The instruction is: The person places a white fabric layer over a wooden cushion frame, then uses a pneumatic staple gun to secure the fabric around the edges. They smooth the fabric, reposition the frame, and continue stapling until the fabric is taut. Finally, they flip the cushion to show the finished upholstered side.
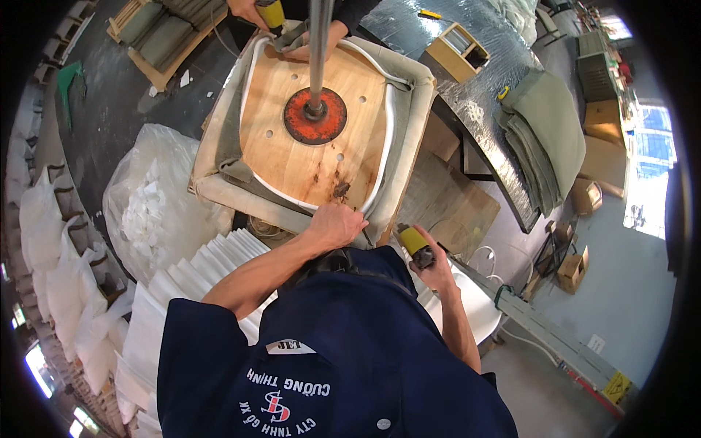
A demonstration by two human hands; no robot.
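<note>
Near me, my left hand (337, 225) is closed with its fingertips pinching the grey-green fabric (281, 198) at the near edge of a round-cornered wooden panel (285, 157). White piping (389, 128) runs along the panel's rim. A red round plate (299, 125) on a metal rod (317, 51) presses on the panel's middle. In my right hand (436, 269), beside the near right corner, is a yellow and black staple gun (416, 244), apart from the fabric. A padded square frame (255, 204) surrounds the panel.
Opposite, a co-worker's hands (321, 44) hold fabric and another yellow tool (271, 14) at the far edge. Left lie a plastic bag (157, 168) of white scraps and stacked white sheets (201, 274). Right, a foil-covered table (438, 87) bears grey-green pieces (544, 139) and a wooden box (456, 52).
</note>
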